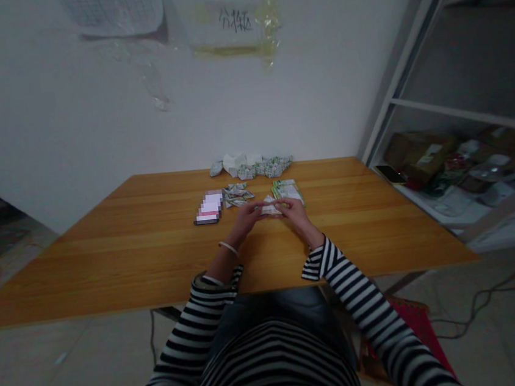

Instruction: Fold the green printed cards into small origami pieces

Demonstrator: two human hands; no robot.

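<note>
Both hands meet over the middle of the wooden table, with a small piece of white printed paper between them. My left hand pinches its left side, and my right hand grips its right side. The paper looks partly folded; its exact shape is too small to tell. Just behind my right hand lies a stack of green and white printed sheets. Beyond my left hand sit several folded paper pieces, left of the stack.
A phone with a lit, blurred screen lies left of the folded pieces. Crumpled printed and white bundles rest against the wall. To the right, a shelf unit holds a dark phone and a cardboard box. Cables cross the floor.
</note>
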